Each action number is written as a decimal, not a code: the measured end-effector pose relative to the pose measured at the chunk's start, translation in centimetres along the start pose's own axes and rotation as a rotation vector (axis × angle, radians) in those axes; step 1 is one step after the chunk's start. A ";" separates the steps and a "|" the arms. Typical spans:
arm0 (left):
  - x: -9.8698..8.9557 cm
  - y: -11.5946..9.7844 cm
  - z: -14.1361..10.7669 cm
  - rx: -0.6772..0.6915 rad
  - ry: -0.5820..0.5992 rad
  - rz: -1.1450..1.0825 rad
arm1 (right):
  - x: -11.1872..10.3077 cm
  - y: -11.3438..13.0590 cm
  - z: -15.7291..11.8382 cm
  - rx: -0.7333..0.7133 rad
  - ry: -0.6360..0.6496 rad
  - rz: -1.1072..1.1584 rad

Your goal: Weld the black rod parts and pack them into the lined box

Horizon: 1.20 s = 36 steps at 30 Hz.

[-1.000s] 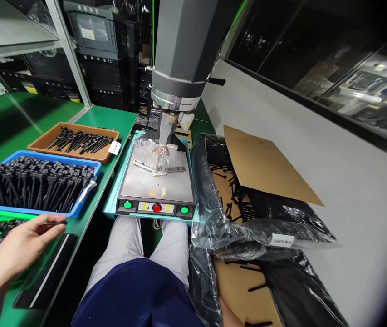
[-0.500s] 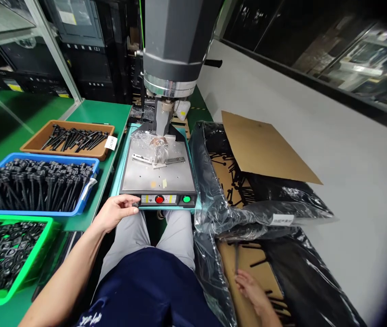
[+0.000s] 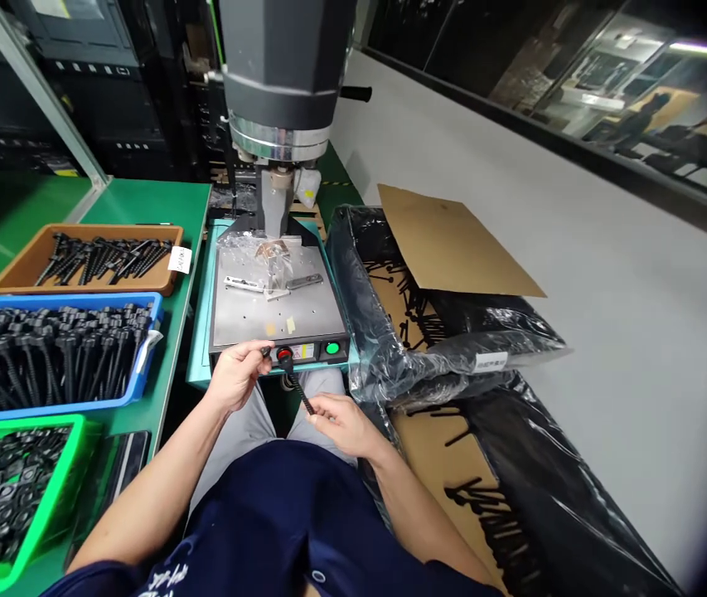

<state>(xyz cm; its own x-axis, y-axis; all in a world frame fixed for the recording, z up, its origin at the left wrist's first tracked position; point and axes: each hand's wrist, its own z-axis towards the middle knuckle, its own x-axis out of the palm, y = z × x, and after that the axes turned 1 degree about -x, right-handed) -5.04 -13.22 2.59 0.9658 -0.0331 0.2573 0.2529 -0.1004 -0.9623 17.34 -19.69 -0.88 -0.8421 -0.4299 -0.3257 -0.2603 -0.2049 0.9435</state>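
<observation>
Left hand (image 3: 239, 376): pinching small black piece (image 3: 265, 351) | Right hand (image 3: 341, 423): holding black ribbed strip (image 3: 301, 393) by one end, other end before red button (image 3: 284, 353) | Brown tray (image 3: 79, 289), blue tray (image 3: 79, 408), green tray (image 3: 55, 497) at left

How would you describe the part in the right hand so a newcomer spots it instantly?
Find the grey press, then its red button. In front, the right hand pinches the end of a black ribbed stem with a wider head. Unlike the black parts crowded in the blue bin, this one is held alone.
</observation>
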 end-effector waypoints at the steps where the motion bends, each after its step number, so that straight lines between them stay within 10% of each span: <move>1: -0.2 0.1 -0.2 0.017 -0.012 -0.007 | 0.2 0.1 0.6 -0.012 0.025 -0.015; 15: -1.7 0.2 0.5 -0.124 0.011 -0.029 | -0.5 0.6 2.0 -0.139 0.153 -0.094; 21: -1.8 -0.4 0.7 -0.171 0.000 -0.043 | 0.0 0.2 1.5 -0.119 -0.047 -0.063; 36: -2.7 -0.6 1.1 -0.215 0.060 0.083 | 1.4 0.0 0.9 0.140 0.066 0.533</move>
<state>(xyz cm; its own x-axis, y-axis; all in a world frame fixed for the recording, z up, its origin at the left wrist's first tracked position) -7.76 -11.99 2.38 0.9760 -0.1085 0.1889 0.1482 -0.3044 -0.9410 15.74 -19.52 -1.32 -0.8443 -0.4970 0.2004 0.1297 0.1734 0.9763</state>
